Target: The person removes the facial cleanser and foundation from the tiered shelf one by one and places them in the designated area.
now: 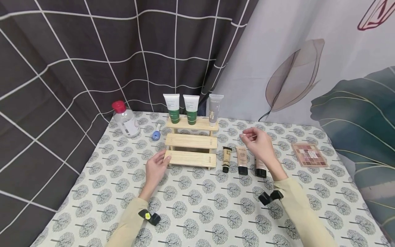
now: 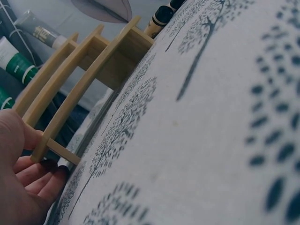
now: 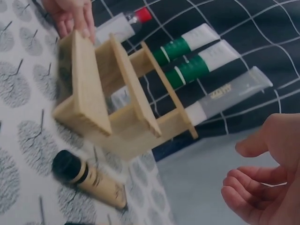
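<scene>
A three-step wooden display stand point(image 1: 191, 158) carries two green-and-white tubes point(image 1: 191, 109) and a grey tube point(image 1: 214, 109) upright on its top step. My left hand point(image 1: 156, 168) grips the left end of the lowest step, thumb on top and fingers around its side, as the left wrist view shows. To the stand's right lie a slim gold tube point(image 1: 226, 159), a beige BB cream tube point(image 1: 242, 160) and another beige tube point(image 1: 261, 168), partly hidden by my right hand. That right hand point(image 1: 259, 144) hovers over them, holding nothing, fingers loosely bent.
A clear bottle with a red cap point(image 1: 127, 120) stands at the back left, near a small blue-and-white item point(image 1: 156, 133). An eyeshadow palette point(image 1: 309, 155) lies at the right. Tree-patterned cloth point(image 1: 197, 209) covers the table, and curtains point(image 1: 123, 44) hang behind it.
</scene>
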Tool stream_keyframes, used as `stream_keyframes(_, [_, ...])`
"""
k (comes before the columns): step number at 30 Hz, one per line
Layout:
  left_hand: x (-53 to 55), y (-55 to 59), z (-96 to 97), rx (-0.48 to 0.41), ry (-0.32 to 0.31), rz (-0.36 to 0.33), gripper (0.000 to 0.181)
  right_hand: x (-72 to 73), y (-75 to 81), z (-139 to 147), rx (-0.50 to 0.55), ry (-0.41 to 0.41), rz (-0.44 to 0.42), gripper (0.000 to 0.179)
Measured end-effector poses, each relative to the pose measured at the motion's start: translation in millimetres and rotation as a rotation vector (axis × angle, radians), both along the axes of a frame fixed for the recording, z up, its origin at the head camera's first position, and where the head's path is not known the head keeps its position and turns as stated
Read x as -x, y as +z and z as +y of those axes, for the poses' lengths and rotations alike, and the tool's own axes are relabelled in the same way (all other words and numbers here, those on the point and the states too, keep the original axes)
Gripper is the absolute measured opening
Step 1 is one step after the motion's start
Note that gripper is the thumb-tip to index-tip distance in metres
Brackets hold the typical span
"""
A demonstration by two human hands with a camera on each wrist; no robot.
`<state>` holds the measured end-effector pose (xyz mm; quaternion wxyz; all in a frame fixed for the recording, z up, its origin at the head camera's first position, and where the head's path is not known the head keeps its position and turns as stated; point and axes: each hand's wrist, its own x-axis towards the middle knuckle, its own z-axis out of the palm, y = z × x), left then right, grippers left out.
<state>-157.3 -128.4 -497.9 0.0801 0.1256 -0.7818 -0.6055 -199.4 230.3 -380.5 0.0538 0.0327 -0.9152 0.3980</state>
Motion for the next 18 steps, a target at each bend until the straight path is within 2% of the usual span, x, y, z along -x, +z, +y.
stream_keyframes(5, [-0.6, 1.2, 0.1, -0.007, 0.0, -0.003, 0.046, 12.0, 6.3, -15, 0.022, 0.032, 0.031, 0.035])
stream_keyframes(18, [-1.5, 2.6, 0.6, 0.01, 0.003, -0.001, 0.046, 37.2, 13.4, -51, 0.195, 0.079, 0.029, 0.041])
